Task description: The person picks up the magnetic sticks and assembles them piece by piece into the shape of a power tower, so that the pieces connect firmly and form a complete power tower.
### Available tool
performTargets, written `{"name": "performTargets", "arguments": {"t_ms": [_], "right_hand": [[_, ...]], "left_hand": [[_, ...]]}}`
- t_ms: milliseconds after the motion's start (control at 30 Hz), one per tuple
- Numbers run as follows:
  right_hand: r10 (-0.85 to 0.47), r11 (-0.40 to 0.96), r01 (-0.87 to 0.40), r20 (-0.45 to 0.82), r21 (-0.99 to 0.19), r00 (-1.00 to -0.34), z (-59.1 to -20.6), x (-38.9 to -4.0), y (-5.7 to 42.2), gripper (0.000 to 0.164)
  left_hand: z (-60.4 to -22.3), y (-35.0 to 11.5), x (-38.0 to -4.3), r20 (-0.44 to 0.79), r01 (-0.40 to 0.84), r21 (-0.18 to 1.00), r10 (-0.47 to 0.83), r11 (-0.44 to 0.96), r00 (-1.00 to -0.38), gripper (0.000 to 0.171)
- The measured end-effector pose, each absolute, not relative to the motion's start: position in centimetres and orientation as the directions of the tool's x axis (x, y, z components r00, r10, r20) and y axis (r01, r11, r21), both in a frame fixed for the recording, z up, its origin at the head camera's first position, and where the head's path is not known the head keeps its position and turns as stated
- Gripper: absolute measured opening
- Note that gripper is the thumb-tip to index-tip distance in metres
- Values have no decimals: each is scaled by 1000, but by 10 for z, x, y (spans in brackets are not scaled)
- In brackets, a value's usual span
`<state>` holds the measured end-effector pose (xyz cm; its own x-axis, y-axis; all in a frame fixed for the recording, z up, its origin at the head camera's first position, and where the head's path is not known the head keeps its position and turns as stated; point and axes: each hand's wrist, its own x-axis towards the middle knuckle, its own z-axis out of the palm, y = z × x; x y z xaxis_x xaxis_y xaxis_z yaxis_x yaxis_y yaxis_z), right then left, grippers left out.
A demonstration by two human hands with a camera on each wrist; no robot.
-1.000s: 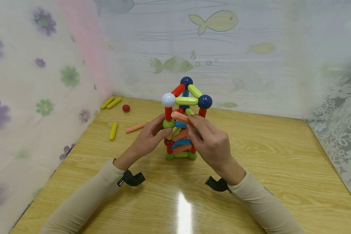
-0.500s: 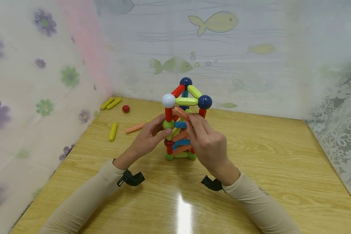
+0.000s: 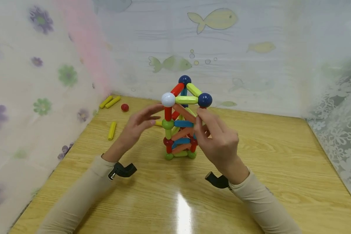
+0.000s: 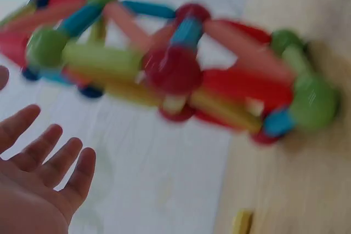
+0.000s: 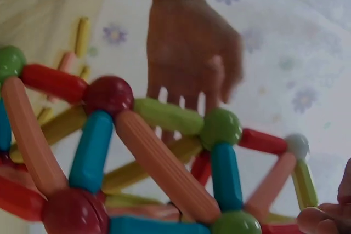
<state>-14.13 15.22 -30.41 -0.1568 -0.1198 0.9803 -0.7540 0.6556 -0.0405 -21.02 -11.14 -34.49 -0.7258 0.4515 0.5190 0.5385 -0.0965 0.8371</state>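
A tower of coloured magnetic rods and balls (image 3: 168, 123) stands upright at the middle of the table. Under its white ball (image 3: 168, 99), an orange rod (image 3: 185, 112) slants down to the right across the top tier. My right hand (image 3: 217, 139) has thumb and fingertips pinched at the red upright below the right dark blue ball (image 3: 205, 100), covering most of that upright. Left of the tower, my left hand (image 3: 134, 126) is held up with its fingers loosely extended. The left wrist view shows that hand (image 4: 44, 173) apart from the tower, holding nothing.
Two yellow rods (image 3: 112, 102) and a red ball (image 3: 124, 107) lie at the table's back left. Another yellow rod (image 3: 112, 130) lies nearer. A yellow rod (image 3: 158, 123) shows partly behind the tower. Printed curtains hang along the left and back edges.
The orange rod, earlier pinched in my right hand in front of the tower, now lies diagonally in its top tier. My left hand has let go and drawn left; my right has shifted right.
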Motion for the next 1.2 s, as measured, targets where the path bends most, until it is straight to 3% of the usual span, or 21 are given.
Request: {"name": "performTargets", "arguments": {"t_ms": [100, 233, 333, 500, 700, 900, 1000, 1067, 1200], "right_hand": [[-20, 619, -780, 991, -91, -131, -298, -146, 161, 14], [87, 570, -802, 983, -181, -160, -295, -152, 174, 16], [116, 524, -817, 970, -241, -211, -297, -156, 183, 19], [68, 484, -820, 948, -304, -311, -304, -162, 195, 24], [3, 488, -806, 924, -335, -382, -309, -168, 204, 24], [-7, 429, -803, 887, -414, -462, -314, -175, 209, 20], [-25, 367, -786, 840, -497, -542, -320, -179, 211, 19], [-88, 323, -757, 779, -568, -621, -325, -180, 211, 27], [-277, 329, -659, 598, -676, -752, -336, -179, 204, 60]], "left_hand": [[-343, -140, -227, 469, 505, 862, 326, 30, -820, 37], [-356, -175, -244, 284, 365, 852, 254, 375, -925, 32], [-370, -189, -253, 156, 312, 731, 296, 607, -942, 34], [-388, -193, -265, 32, 293, 544, 330, 786, -943, 45], [-404, -195, -272, -60, 241, 450, 299, 860, -952, 30], [-412, -197, -273, 7, 257, 449, 284, 856, -959, 24], [-413, -197, -273, 31, 267, 455, 284, 850, -958, 24], [-411, -196, -273, 37, 269, 469, 285, 841, -958, 24], [-407, -192, -273, 40, 274, 490, 293, 828, -955, 27]]}}
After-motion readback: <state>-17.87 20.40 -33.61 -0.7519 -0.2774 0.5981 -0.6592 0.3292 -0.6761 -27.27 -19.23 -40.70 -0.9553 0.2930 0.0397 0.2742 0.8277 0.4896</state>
